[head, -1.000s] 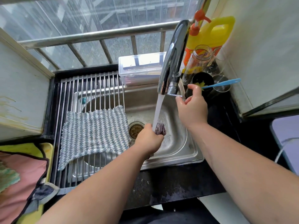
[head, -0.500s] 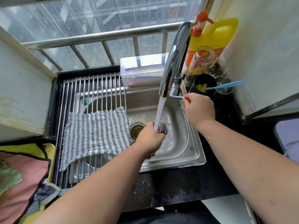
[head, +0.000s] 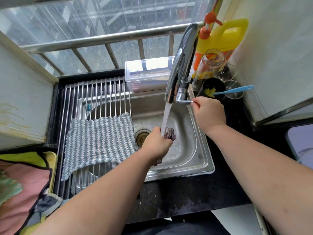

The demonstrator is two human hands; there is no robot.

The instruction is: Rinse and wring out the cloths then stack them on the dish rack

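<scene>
**1 cloth on the rack, 1 under the tap**

The left hand holds a bunched purple cloth over the sink, fingers curled tight round it. It sits right in the stream of water falling from the tap. A tail of the cloth hangs below the fist. The right hand is closed on the end of the thin tap lever, gripping it.

On the dish rack, which spans the left part of the sink, 1 grey-and-white striped cloth lies spread flat. Its near corner droops past the bars. I take that 1 as finished.

The purple cloth looks mid-rinse, so wringing it and laying it on the striped cloth remain. At the far left a heap of pink fabric with dark trim lies on a yellow tray. I cannot tell whether it belongs to the job. If not, the work looks past halfway.
</scene>
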